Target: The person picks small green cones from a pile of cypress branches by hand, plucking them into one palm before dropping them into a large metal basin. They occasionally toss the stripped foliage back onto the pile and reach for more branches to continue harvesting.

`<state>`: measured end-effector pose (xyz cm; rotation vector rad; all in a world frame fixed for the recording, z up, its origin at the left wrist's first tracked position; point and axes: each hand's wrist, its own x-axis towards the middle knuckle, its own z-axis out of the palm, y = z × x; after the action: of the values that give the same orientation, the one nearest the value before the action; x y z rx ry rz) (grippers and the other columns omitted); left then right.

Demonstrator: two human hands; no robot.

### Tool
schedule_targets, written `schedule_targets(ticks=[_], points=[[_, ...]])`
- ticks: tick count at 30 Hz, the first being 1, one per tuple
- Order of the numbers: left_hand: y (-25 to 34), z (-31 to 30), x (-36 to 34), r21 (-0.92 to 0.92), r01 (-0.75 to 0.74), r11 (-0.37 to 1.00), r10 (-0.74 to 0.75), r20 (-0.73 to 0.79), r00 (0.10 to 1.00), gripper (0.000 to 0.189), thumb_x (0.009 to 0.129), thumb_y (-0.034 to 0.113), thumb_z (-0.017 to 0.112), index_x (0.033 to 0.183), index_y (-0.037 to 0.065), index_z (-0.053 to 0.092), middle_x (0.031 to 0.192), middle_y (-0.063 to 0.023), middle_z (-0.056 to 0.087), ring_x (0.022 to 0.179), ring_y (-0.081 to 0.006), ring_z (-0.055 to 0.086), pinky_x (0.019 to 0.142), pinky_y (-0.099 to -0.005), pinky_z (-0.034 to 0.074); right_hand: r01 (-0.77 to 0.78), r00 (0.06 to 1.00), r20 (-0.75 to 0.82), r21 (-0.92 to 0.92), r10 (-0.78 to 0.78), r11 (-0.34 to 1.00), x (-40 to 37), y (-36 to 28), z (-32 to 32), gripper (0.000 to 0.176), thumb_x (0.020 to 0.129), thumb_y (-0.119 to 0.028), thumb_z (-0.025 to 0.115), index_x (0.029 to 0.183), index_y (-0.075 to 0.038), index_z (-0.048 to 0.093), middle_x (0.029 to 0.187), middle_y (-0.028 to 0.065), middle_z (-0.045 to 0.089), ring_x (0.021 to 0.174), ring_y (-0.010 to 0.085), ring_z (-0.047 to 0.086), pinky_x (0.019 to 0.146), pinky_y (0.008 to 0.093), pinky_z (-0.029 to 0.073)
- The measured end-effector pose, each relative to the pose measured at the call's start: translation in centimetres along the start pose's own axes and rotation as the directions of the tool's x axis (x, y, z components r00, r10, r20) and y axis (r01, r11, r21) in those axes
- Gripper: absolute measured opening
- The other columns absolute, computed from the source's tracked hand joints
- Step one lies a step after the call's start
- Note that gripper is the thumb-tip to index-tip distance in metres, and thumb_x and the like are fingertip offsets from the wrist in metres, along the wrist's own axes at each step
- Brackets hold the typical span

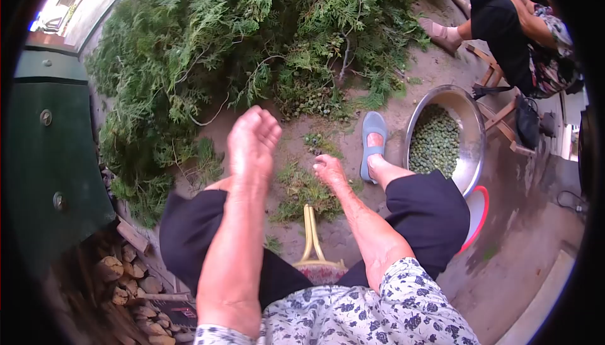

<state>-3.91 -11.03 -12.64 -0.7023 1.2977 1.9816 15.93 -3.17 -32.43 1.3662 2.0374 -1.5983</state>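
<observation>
My left hand (254,140) is raised before the pile of cut evergreen branches (252,36), slightly blurred, its fingers curled in. Whatever lies inside them, if anything, is hidden. Lower and to the right, my right hand (329,169) has its fingers drawn together above the ground; I cannot make out anything in them. Just beyond it lies a small sprig with berries (320,144). Loose green clippings (305,187) are strewn below and between my hands. Right of my foot, a tilted metal basin (476,130) holds many small green cones or berries (435,140).
A red-rimmed white basin (477,219) is partly behind my right knee. Another person (504,42) sits at the upper right near a wooden stool (501,121). Stacked firewood (129,275) and a green metal door (53,156) stand left. A yellow-framed seat (310,238) shows between my legs.
</observation>
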Motion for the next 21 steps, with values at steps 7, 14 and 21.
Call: schedule_targets(ticks=[7,14,21], points=[[-15.9,-4.4,9.5,0.610,0.295,0.735,-0.237,-0.175,0.955,0.037,0.084,0.012,0.054,0.120,0.001,0.054,0.090,-0.0078,0.062,0.076,-0.0148,0.057,0.068,-0.0309,0.048,0.038,0.972,-0.234,0.048,-0.025,0.998,6.9,-0.9,-0.8,0.045,0.076,-0.005,0.065,0.120,-0.002,0.054,0.090,0.0090,0.064,0.071,0.0151,0.060,0.065,0.0295,0.049],[-18.1,-2.9,15.8,0.945,-0.151,0.288,0.356,0.041,0.934,0.056,0.078,0.012,0.061,0.126,-0.005,0.039,0.116,-0.0285,0.047,0.108,-0.0444,0.046,0.094,-0.0440,0.037,0.136,0.888,-0.414,-0.179,-0.200,0.974,12.3,-1.9,-1.3,0.063,0.069,0.002,0.067,0.128,-0.001,0.043,0.092,0.0135,0.055,0.067,0.0185,0.059,0.067,0.0323,0.048],[-18.4,-2.2,19.3,0.863,-0.372,0.342,0.462,0.190,0.866,0.040,0.082,0.024,0.060,0.105,-0.008,0.055,0.109,-0.0260,0.053,0.105,-0.0408,0.049,0.092,-0.0415,0.039,0.172,0.942,-0.299,0.043,-0.152,0.984,15.0,-4.9,-1.3,0.069,0.064,0.001,0.069,0.127,0.002,0.042,0.094,0.0193,0.051,0.077,0.0286,0.058,0.075,0.0380,0.046]])
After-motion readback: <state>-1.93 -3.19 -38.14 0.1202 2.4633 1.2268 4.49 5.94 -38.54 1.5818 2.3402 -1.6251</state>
